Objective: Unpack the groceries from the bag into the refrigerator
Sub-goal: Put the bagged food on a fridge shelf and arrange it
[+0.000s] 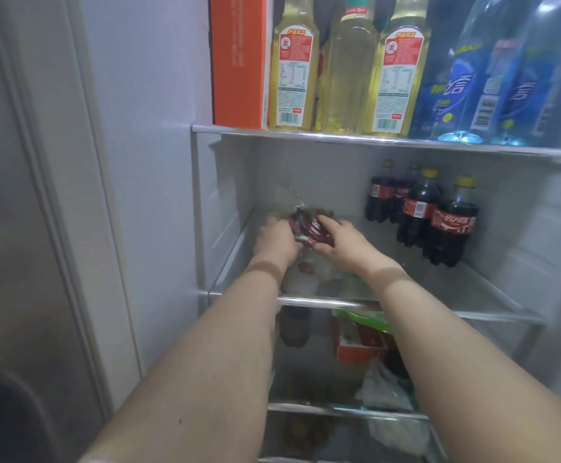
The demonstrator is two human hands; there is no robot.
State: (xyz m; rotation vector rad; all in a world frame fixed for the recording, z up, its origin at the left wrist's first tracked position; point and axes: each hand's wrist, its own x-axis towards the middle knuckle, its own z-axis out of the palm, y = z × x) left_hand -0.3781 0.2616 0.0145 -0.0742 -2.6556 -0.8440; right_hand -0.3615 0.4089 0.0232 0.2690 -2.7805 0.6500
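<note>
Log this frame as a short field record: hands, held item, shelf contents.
left hand: grips red packet from the left
right hand: grips same packet from the right
held item: red packet in clear wrap, over middle shelf
middle shelf right: four cola bottles, upright
top shelf: orange box, three yellow bottles, blue bottles
lower shelf: blurred items, unclear

Four cola bottles (419,215), three yellow oil bottles (345,65), two blue bottles (492,78), one orange box (239,61), two hands (309,242).
</note>
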